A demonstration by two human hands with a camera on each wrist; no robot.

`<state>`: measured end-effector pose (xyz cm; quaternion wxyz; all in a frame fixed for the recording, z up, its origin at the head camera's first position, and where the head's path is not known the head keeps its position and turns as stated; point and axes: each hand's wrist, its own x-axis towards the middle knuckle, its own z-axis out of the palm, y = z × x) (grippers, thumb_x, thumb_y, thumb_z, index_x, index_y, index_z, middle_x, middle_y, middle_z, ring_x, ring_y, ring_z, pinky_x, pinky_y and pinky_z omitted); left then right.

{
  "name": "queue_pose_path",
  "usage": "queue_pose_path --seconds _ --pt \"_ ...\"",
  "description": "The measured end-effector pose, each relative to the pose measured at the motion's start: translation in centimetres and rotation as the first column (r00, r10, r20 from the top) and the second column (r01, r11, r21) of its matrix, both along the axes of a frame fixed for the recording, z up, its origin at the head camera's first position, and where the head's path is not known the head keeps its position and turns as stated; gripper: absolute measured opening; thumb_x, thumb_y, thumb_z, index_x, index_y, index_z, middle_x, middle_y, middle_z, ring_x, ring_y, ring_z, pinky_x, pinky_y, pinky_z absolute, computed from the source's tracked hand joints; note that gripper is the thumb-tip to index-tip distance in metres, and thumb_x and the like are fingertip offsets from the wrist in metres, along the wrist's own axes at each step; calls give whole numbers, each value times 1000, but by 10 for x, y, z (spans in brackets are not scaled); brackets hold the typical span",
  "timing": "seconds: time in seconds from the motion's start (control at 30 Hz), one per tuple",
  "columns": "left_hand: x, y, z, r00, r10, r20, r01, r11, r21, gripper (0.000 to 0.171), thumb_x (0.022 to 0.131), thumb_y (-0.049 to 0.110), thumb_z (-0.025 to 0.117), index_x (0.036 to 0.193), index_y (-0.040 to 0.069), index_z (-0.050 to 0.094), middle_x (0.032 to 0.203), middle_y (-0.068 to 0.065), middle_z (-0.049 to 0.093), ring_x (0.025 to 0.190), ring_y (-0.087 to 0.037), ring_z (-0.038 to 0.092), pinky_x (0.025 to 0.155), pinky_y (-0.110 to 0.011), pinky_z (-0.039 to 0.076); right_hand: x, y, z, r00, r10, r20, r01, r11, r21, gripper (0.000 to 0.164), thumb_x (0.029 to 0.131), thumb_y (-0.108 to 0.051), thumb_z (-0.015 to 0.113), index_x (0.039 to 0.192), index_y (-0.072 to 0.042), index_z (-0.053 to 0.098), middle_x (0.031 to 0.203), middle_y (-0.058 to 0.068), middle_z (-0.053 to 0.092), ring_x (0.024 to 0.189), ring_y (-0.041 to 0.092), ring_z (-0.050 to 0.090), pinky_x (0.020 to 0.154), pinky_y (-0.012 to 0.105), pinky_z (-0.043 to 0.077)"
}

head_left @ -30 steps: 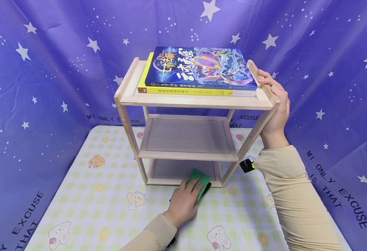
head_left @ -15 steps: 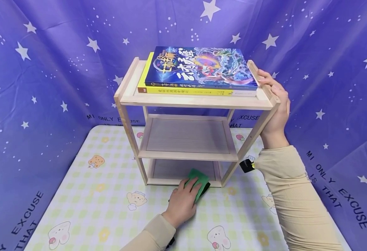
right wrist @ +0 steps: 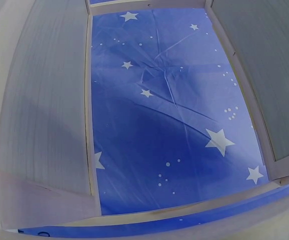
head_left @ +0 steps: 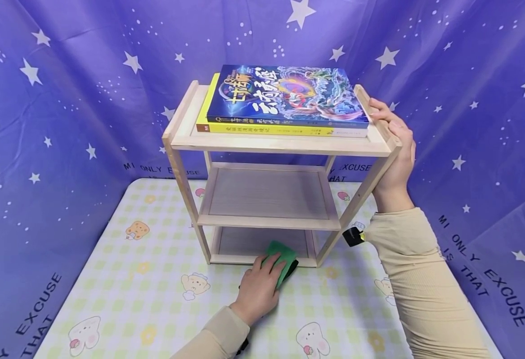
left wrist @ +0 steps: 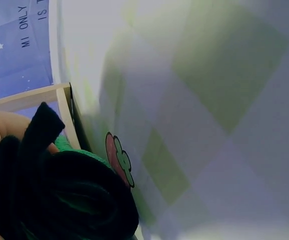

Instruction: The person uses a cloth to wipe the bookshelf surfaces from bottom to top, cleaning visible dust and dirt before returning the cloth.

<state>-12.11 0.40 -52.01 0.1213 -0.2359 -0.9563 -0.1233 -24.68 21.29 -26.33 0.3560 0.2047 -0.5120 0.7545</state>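
A glossy purple-blue curtain printed with white stars [head_left: 253, 45] surrounds the scene in soft vertical folds. Before it spreads a smooth green-and-white checked tablecloth [head_left: 123, 284] with cartoon animals. On it stands an upright, three-tier pale wooden shelf [head_left: 269, 221], its straight square-edged legs framing flat, greyish panels with fine grain. Ribbed beige sleeves [head_left: 424, 284] cover the person's forearms.

Two rectangular paperbacks lie flat on the top tier: a glossy blue book with a swirling illustrated cover [head_left: 289, 94] upon a yellow book with a white-ended spine [head_left: 262, 130]. The right hand [head_left: 397, 147] grips the right end of the top tier, fingers bent over its raised side piece. The left hand [head_left: 260, 289] holds a folded green-and-black cloth [head_left: 284, 257], fingers spread across its green face. The cloth overlaps the front rail of the bottom tier, right of centre; whether it touches the panel I cannot tell.

The left wrist view alone shows the cloth's underside: thick, fuzzy black folds rolled together, beside a small red strawberry print [left wrist: 115, 155]. The right wrist view looks between two tiers to the creased curtain, revealing the panels' streaky grain up close.
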Motion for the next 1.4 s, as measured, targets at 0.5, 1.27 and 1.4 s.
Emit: queue_pose_path --seconds 0.5,1.27,1.4 --pt "1 -7 2 1000 13 -3 -12 1000 4 54 82 17 73 134 17 61 143 -3 56 127 -29 53 72 -41 57 0 0 0 1000 -4 -1 4 1000 -1 43 92 -12 34 92 -2 75 126 22 65 133 35 49 110 32 36" --pt "2 -16 1 999 39 -1 -39 999 8 54 83 22 75 135 17 60 142 -4 56 128 -29 52 71 -40 57 1 0 0 1000 -10 1 10 1000 -5 43 93 -11 34 93 -1 75 126 22 65 131 32 52 109 32 37" --pt "2 -17 1 999 44 4 -44 999 9 54 83 24 75 135 16 61 142 -4 56 128 -29 52 72 -41 57 0 0 1 1000 -8 2 8 1000 1 43 93 -12 34 93 -1 75 127 24 64 132 33 51 110 32 37"
